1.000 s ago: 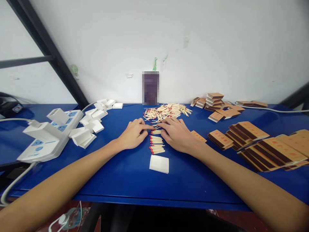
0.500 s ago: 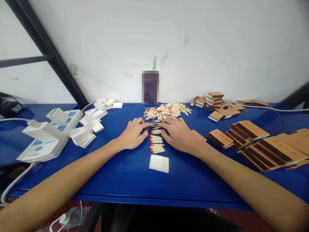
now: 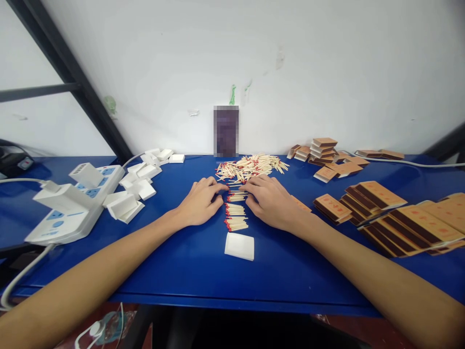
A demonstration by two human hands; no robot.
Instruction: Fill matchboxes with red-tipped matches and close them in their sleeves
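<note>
My left hand point(image 3: 203, 202) rests on the blue table, thumb and index finger apart, its index fingertip beside the red heads of a few matches point(image 3: 234, 185). Opposite it, my right hand point(image 3: 269, 201) lies palm down with the fingers spread, its fingertips at the plain ends of the same matches. Neither hand grips anything that I can see. Nearer to me, matches form small separate groups point(image 3: 236, 223), their red heads pointing left. A white matchbox tray point(image 3: 239, 246) lies below these groups. Beyond my hands spreads a loose heap of matches point(image 3: 254, 166).
White trays point(image 3: 140, 174) are scattered at left beside a power strip point(image 3: 78, 218) with plugged-in adapters. Orange-brown matchbox sleeves point(image 3: 428, 223) are stacked at right, with more point(image 3: 323, 150) at the back. A pixelated dark panel point(image 3: 226, 132) stands against the wall.
My right hand has shifted slightly to the right, so more of the nearby matches shows. My left hand stays almost where it was.
</note>
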